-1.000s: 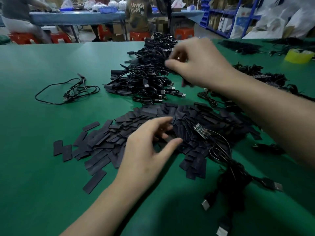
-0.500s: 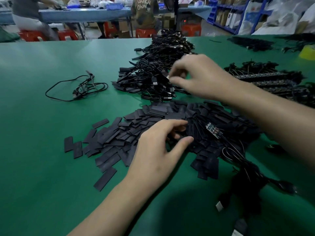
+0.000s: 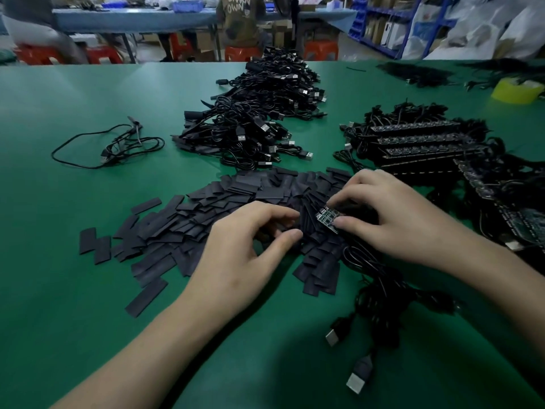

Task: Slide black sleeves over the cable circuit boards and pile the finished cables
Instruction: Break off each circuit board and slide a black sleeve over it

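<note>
Here, a bare circuit board [image 3: 328, 219] on the end of a black cable sits atop the heap of black sleeves [image 3: 206, 215] at mid-table, pinched between the thumb and fingers of the right hand [image 3: 392, 222]. Just beside it, the left hand [image 3: 244, 249] curls into the heap, thumb and forefinger drawn close; whether they have a sleeve between them cannot be told. The board's cable [image 3: 380, 290] trails toward the viewer in a tangled bunch, its USB plugs [image 3: 357, 382] lying on the green table [image 3: 59, 290]. Beyond the sleeves rises the pile of finished cables [image 3: 259, 119]; to the right lie rows of unsleeved boards [image 3: 418, 143] with their leads. A loose cable [image 3: 109, 146] lies apart at left, a yellow tape roll [image 3: 516, 90] at far right. The risk from here likely lies in the flat sleeves: two stuck together could lift as one, or one not squeezed open could catch on the board's corner. The tangled bunch could also drag neighbouring cables when this one goes to the pile.
</note>
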Demonstrator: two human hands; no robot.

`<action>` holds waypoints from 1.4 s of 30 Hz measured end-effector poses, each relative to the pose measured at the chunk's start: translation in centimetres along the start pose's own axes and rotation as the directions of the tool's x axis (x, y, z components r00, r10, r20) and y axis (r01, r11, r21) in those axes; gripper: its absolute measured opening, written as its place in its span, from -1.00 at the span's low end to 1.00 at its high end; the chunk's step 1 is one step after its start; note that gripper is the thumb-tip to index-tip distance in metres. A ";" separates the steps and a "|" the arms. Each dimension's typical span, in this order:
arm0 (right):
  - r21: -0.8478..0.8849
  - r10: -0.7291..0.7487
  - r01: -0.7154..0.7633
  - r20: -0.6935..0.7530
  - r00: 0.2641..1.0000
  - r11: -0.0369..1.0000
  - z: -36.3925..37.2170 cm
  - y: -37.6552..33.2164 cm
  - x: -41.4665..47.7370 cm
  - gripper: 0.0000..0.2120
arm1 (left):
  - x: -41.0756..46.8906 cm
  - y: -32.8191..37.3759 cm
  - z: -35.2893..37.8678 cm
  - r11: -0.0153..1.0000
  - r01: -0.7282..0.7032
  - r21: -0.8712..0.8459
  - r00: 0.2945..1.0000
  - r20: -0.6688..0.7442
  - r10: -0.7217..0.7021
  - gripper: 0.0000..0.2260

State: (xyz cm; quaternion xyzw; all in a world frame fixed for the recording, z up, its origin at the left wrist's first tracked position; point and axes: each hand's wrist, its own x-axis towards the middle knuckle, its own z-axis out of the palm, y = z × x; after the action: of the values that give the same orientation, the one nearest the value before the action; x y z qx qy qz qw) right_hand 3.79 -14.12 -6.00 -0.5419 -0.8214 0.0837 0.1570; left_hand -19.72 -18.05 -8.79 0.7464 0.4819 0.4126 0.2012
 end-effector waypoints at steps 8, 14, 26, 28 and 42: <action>0.173 0.042 -0.042 0.004 0.999 0.984 0.5 -0.2 -0.3 -0.72 | 0.0 0.2 0.2 0.998 -0.053 0.040 0.998 0.029 0.051 -0.81; 0.705 0.052 -0.018 -0.026 0.998 0.709 -0.2 -1.5 -0.9 -0.73 | -0.4 0.9 0.5 0.991 -0.011 -0.133 0.999 0.051 0.018 -0.82; 0.828 0.134 -0.043 -0.038 0.990 0.558 0.3 -4.4 -2.3 -0.73 | -0.4 1.5 0.6 0.814 0.133 -0.566 0.991 0.067 -0.116 -0.86; 0.827 0.132 -0.042 -0.040 0.990 0.561 0.5 -4.8 -2.4 -0.80 | -0.3 1.7 0.7 0.793 0.145 -0.591 0.989 0.064 -0.133 -0.84; 0.938 -0.050 -0.273 0.290 0.956 0.213 1.0 -3.8 -2.5 -0.73 | -0.1 1.4 0.3 0.636 0.258 -0.727 0.963 0.249 -0.105 -0.95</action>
State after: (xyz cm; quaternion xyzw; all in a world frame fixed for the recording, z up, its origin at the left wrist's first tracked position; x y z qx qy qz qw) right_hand 1.03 -17.88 -6.17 -0.3670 -0.5597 0.6578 0.3454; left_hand -18.71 -18.76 -8.06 0.5777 0.3194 0.4819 0.5762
